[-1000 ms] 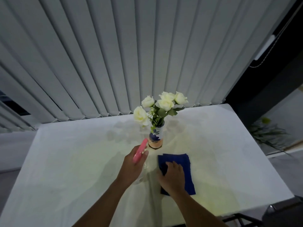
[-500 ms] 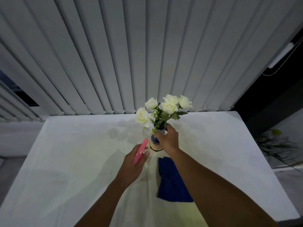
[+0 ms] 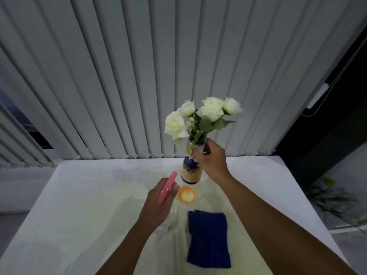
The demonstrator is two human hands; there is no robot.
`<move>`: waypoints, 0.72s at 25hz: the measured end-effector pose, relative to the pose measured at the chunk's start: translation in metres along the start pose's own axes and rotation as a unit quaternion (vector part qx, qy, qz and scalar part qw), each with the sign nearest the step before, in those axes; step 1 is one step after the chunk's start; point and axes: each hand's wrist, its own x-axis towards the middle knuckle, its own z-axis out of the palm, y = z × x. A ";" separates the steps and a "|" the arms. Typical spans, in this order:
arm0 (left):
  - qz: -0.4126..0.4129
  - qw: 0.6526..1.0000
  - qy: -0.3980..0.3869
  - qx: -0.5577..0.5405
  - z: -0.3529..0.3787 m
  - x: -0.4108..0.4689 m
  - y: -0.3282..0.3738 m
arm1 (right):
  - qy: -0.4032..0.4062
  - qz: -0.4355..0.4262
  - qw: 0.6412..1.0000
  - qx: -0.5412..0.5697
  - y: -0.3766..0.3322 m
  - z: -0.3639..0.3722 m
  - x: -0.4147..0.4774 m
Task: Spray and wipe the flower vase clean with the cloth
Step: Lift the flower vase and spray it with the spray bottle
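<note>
My right hand (image 3: 211,161) grips the flower vase (image 3: 191,169) by its neck and holds it above the white table (image 3: 79,215). The vase is white with a blue flower and a tan band, and it carries white roses (image 3: 200,116). My left hand (image 3: 158,203) holds a clear spray bottle with a pink head (image 3: 166,188), its nozzle towards the vase's base. A folded blue cloth (image 3: 208,239) lies flat on the table between my forearms. A small orange round mat (image 3: 187,194) sits on the table under the lifted vase.
Grey vertical blinds (image 3: 139,76) hang right behind the table's far edge. A dark wall and a white cord are at the right. Green foliage (image 3: 333,197) lies on the floor beyond the table's right edge.
My right hand left the cloth, took the vase by the neck and lifted it off the table, uncovering the orange mat. The left hand kept the spray bottle pointed at the vase.
</note>
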 end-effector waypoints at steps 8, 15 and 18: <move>0.077 0.990 0.115 -0.036 -0.005 0.023 0.086 | 0.050 -0.100 0.993 -0.028 -0.121 -0.046 0.047; 0.099 0.982 0.160 -0.031 0.000 0.015 0.116 | 0.058 -0.112 0.990 -0.059 -0.161 -0.057 0.065; 0.096 0.981 0.169 -0.013 0.000 0.013 0.108 | 0.068 -0.104 0.990 -0.064 -0.158 -0.056 0.069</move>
